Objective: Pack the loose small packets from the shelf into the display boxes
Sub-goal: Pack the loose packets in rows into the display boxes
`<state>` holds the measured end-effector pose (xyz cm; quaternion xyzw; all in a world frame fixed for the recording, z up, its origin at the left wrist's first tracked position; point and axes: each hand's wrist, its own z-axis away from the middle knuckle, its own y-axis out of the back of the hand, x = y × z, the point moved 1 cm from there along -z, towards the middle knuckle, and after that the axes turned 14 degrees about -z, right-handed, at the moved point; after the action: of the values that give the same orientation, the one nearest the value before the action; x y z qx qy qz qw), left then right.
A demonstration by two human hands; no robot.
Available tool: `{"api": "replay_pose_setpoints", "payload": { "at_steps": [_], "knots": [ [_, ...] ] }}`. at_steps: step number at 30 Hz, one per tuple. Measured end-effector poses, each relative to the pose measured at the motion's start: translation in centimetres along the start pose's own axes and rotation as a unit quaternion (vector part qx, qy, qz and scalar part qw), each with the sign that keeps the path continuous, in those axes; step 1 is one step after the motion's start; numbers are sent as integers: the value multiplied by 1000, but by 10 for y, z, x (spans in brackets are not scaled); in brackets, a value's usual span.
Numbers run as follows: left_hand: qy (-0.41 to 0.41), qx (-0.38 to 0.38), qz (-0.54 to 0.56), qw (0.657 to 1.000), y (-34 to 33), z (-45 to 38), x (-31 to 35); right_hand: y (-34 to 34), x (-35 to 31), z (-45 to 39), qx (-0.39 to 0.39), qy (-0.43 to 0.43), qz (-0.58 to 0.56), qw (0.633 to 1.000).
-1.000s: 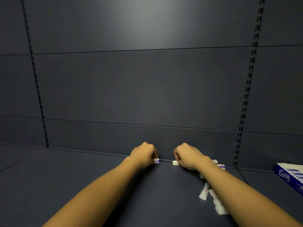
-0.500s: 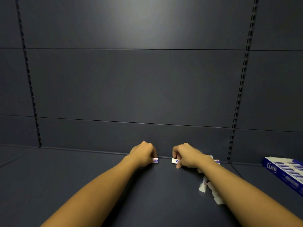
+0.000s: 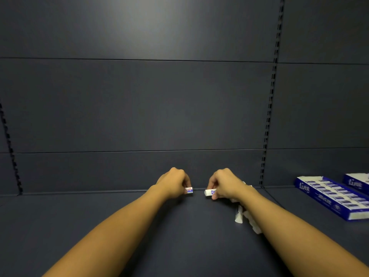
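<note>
My left hand (image 3: 174, 182) is curled around a small white and blue packet (image 3: 189, 190) at the back of the dark shelf (image 3: 99, 226). A hand's width to the right, my right hand (image 3: 224, 183) grips another small white packet (image 3: 209, 192), whose end sticks out to the left. Several loose white packets (image 3: 239, 215) lie on the shelf beside and partly under my right forearm. A blue and white display box (image 3: 331, 196), filled with rows of packets, sits on the shelf at the right.
A second blue display box (image 3: 357, 182) is cut off by the right edge, behind the first. The dark back panel (image 3: 139, 116) rises just behind my hands. A slotted upright (image 3: 268, 120) runs down the panel between my hands and the boxes.
The view has turned right, so more of the display boxes shows and the second box has come into sight. Both hands keep hold of their packets; the right one has lifted slightly.
</note>
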<state>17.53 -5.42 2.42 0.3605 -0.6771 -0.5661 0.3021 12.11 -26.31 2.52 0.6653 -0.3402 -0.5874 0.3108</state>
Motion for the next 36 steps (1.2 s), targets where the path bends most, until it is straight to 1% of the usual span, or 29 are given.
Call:
{"api": "replay_pose_setpoints", "payload": {
  "at_steps": [4, 9, 17, 22, 27, 33, 36],
  "knots": [
    [-23, 10, 6, 1000, 13, -10, 21, 24, 7, 15, 41, -9, -2, 999],
    [-61, 26, -2, 998, 20, -21, 68, 56, 38, 45, 82, -33, 7, 996],
    [-120, 35, -15, 992, 25, -32, 171, 117, 105, 123, 123, -113, 36, 985],
    [-137, 46, -5, 989, 22, -30, 241, 150, 142, 185, 158, -159, 21, 974],
    [-154, 35, 0, 987, 25, -18, 313, 180, 172, 249, 185, -159, 46, 969],
    [-174, 58, 1, 983, 27, 4, 389, 205, 201, 313, 183, -153, 46, 970],
    [-187, 58, 4, 981, 25, 13, 424, 215, 215, 341, 175, -151, 47, 972]
  ]
}}
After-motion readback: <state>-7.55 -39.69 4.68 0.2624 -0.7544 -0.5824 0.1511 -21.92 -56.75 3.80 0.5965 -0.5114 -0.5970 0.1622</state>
